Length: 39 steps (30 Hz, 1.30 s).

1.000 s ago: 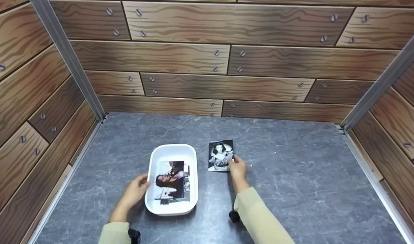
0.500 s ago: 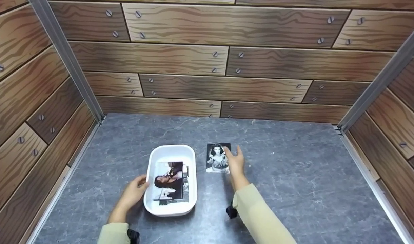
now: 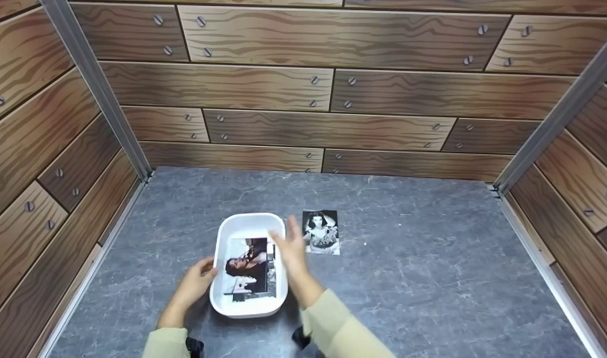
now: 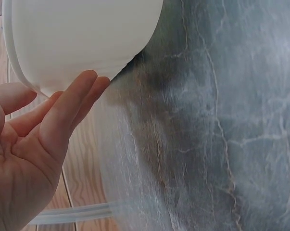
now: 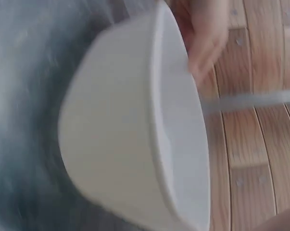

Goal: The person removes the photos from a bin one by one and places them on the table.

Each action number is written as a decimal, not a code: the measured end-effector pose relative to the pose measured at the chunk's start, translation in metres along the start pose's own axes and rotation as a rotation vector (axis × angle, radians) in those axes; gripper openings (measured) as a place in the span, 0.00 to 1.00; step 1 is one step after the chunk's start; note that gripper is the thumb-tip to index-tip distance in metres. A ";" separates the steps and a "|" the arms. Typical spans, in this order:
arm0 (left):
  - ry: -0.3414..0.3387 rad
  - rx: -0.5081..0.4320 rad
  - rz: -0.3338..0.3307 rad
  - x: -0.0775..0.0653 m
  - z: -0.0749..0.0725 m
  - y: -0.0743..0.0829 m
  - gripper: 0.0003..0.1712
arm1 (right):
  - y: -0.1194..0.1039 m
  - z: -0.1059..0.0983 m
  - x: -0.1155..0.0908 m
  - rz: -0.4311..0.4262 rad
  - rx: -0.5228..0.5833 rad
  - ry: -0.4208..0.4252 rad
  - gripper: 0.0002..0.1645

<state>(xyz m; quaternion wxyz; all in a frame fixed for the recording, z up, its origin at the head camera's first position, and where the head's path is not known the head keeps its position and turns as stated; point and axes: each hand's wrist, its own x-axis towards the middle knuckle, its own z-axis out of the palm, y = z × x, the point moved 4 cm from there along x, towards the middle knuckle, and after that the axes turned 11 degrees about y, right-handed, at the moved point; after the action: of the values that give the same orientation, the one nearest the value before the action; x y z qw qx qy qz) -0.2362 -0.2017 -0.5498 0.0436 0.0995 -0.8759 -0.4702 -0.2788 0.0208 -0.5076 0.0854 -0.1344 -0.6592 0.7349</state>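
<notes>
A white plastic basin (image 3: 248,309) stands on the grey marbled surface, with photos (image 3: 248,273) lying stacked inside. The top one shows a person with long dark hair. At the basin's left side, my left hand (image 3: 196,283) holds the rim, its fingers against the outer wall (image 4: 87,38) in the left wrist view. My right hand (image 3: 293,251) is over the basin's right rim with thumb and fingers spread, holding nothing. Just right of it, a black-and-white photo (image 3: 322,232) of a person in a ruffled dress lies flat on the surface.
Wood-patterned panels rise at the back (image 3: 263,89), left (image 3: 30,164) and right (image 3: 581,199). Metal posts (image 3: 99,94) stand in the corners. Grey surface (image 3: 432,268) extends to the right of the photo.
My right hand has let go of the black-and-white photo, which stays on the surface. That hand has moved left to the basin's right rim. My left hand keeps its place.
</notes>
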 end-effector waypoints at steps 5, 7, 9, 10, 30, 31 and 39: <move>0.012 -0.018 0.018 0.000 -0.001 0.000 0.22 | 0.018 0.028 -0.025 0.006 0.017 -0.106 0.47; 0.017 -0.026 0.026 0.000 -0.001 0.000 0.21 | 0.027 0.034 -0.032 0.032 0.026 -0.126 0.47; 0.019 -0.032 0.029 0.000 -0.001 0.000 0.21 | 0.036 0.036 -0.035 0.052 0.007 -0.126 0.48; 0.018 -0.033 0.026 0.000 0.000 0.000 0.21 | 0.039 0.037 -0.037 0.066 -0.001 -0.126 0.48; 0.025 -0.040 0.041 -0.001 -0.001 0.000 0.21 | 0.069 0.034 -0.037 0.157 -0.268 -0.063 0.54; 0.025 -0.042 0.043 -0.001 -0.001 0.000 0.21 | 0.069 0.034 -0.037 0.157 -0.268 -0.058 0.54; 0.026 -0.034 0.032 -0.001 -0.001 0.001 0.21 | 0.071 0.034 -0.033 0.157 -0.261 -0.071 0.52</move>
<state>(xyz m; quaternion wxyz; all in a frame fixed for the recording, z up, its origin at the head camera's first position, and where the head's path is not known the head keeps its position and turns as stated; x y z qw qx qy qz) -0.2356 -0.2020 -0.5482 0.0640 0.0910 -0.8685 -0.4830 -0.2541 -0.0298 -0.5720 -0.0140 -0.1695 -0.7393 0.6516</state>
